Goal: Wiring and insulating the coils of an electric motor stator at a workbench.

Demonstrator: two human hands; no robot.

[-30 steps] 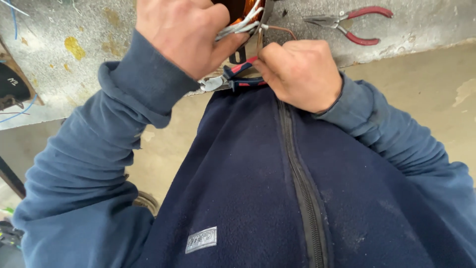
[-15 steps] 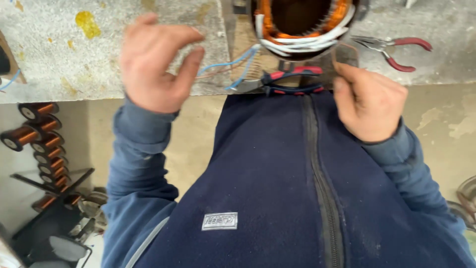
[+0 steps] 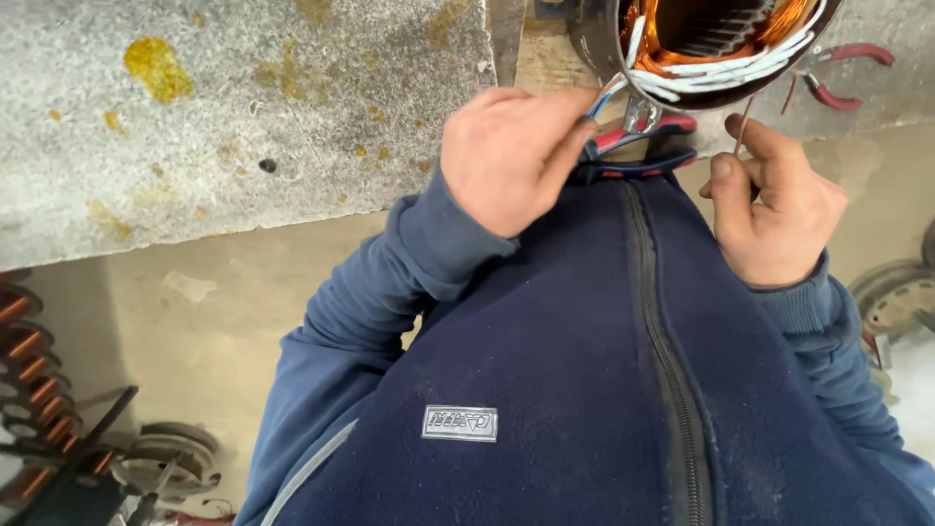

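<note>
- At the near edge of the counter (image 3: pixel 243 127), both hands work close under a motor stator (image 3: pixel 721 49) — its copper windings and white sleeving show inside the round housing at the top of the view.
- From the hands, the stator lies just up and ahead; its bore opens toward the person, with the lead wires (image 3: pixel 609 95) hanging off its lower left rim. The left hand is the nearer one to those leads.
- The left hand (image 3: pixel 511 156) is closed in a pinch: thumb and forefinger meet on the blue and white lead wires right where they leave the rim.
- The right hand (image 3: pixel 779 209) is loosely curled, thumb and forefinger holding a thin straight wire (image 3: pixel 742 125) that stands nearly upright and reaches to the stator's lower edge.
- Between the two hands, red-handled pliers (image 3: pixel 643 131) lie across the top of the dark blue fleece jacket (image 3: pixel 584 390), their long axis roughly left to right; neither hand grips them, though the left hand's fingertips sit just beside the handles.
- Farther out, a second pair of red-handled pliers (image 3: pixel 838 73) rests on the counter to the right of the stator.
- Down at the left — on the floor — stand copper-wound coils (image 3: pixel 24 360).
</note>
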